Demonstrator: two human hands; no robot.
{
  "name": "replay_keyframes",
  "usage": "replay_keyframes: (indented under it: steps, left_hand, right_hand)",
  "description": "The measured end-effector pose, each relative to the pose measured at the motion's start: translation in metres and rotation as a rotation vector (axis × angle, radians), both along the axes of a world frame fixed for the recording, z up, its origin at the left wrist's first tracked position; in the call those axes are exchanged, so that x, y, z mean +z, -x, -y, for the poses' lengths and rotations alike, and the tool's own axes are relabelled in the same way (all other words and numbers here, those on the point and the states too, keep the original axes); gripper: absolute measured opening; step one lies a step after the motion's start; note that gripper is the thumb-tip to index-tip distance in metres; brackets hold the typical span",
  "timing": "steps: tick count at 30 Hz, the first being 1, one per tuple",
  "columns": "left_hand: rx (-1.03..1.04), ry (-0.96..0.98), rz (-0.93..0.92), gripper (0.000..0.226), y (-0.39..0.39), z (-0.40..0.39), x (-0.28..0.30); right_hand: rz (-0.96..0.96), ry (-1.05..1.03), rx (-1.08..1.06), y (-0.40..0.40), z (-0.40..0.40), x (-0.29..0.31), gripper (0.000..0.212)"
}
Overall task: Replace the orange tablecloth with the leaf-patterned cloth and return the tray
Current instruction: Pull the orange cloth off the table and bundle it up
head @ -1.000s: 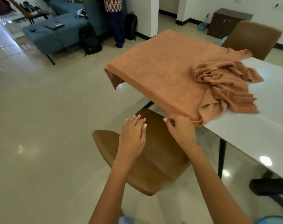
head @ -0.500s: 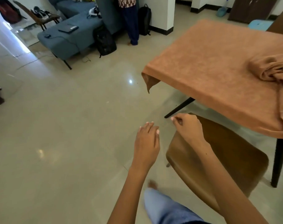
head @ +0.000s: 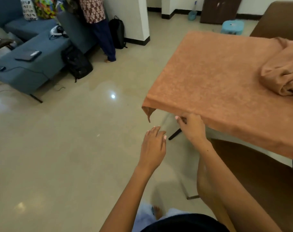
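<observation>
The orange tablecloth point(head: 217, 77) covers the near end of the table, with its far part bunched into a heap point(head: 283, 76) at the right edge of view. One cloth corner point(head: 148, 113) hangs off the table corner. My right hand point(head: 191, 128) pinches the cloth's hanging edge just right of that corner. My left hand point(head: 153, 146) hovers open below and left of the corner, touching nothing. No leaf-patterned cloth or tray is in view.
A brown chair point(head: 253, 174) stands under the table's near side by my right arm; another chair back point(head: 279, 19) is at the far side. A blue sofa point(head: 33, 54), black backpacks point(head: 78, 62) and a standing person point(head: 98, 27) are across the floor. A blue stool point(head: 232, 27) sits far back.
I have stepped left along the table toward its corner. My right hand let go of the edge near the heap, crossed open air, and now grips the edge by the corner.
</observation>
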State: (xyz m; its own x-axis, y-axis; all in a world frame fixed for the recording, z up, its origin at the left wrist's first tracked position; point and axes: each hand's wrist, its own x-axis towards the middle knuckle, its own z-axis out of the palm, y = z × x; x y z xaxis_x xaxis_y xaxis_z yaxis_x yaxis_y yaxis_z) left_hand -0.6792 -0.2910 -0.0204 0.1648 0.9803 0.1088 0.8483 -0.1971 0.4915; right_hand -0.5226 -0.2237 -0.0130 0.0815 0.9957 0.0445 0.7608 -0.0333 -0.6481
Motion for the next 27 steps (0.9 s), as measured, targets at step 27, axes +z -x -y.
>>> replay_keyframes:
  steps: [27]
  left_hand:
    - [-0.620, 0.116, -0.311, 0.068, 0.016, -0.404, -0.155]
  right_hand:
    - [0.261, 0.092, -0.179, 0.012, -0.270, -0.166, 0.046]
